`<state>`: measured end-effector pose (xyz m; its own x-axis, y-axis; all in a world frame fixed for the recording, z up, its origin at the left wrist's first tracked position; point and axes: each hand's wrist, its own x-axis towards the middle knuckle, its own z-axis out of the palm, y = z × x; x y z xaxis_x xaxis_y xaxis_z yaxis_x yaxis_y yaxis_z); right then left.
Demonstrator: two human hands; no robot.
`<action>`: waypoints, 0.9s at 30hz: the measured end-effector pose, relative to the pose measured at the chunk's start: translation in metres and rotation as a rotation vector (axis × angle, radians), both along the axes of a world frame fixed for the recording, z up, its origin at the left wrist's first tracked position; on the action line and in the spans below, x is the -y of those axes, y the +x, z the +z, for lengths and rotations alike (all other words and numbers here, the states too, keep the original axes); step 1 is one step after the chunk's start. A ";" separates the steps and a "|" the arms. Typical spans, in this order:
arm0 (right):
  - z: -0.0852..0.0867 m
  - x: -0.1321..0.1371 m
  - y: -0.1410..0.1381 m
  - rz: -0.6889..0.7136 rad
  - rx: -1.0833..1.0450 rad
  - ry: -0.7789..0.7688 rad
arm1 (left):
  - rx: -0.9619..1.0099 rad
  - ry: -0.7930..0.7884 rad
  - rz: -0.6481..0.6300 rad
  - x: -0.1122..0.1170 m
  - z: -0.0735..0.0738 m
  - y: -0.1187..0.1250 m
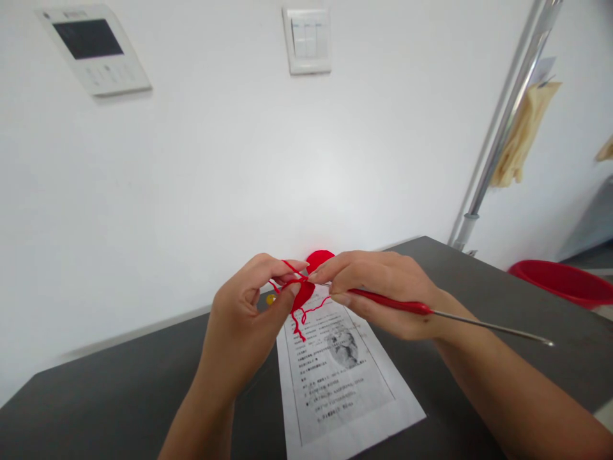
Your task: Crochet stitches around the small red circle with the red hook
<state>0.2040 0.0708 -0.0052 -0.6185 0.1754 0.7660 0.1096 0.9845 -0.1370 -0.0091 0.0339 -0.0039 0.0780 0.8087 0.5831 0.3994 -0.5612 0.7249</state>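
Observation:
Between the thumb and fingers of my left hand (253, 306) is a small red crochet piece (302, 295). Red yarn runs up over the left index finger, and loose yarn tails (299, 327) dangle below the piece. My right hand (387, 291) grips a crochet hook (400, 301) by its red handle; the bare metal rear end points to the lower right. The hook's front end meets the red piece, though the fingers partly hide its tip. Behind the hands, a ball of red yarn (318, 259) rests close to the wall.
A printed sheet (354, 390) with text and a picture lies on the dark table (124, 396) under the hands. Some small yellow thing (271, 298) shows behind the left hand. To the right are a metal pole (502, 134) and a red basin (560, 281).

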 end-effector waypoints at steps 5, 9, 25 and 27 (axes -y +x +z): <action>-0.004 0.003 -0.009 -0.026 -0.068 0.062 | -0.071 0.141 0.036 0.001 -0.002 0.001; -0.009 0.001 -0.013 -0.024 -0.114 0.113 | -0.101 0.200 0.012 0.004 -0.002 0.003; -0.043 -0.025 -0.028 -0.097 -0.334 -0.090 | 0.071 0.078 0.081 -0.005 -0.012 0.008; -0.042 -0.027 -0.027 -0.075 -0.363 -0.050 | 0.229 -0.027 0.008 -0.010 -0.014 0.009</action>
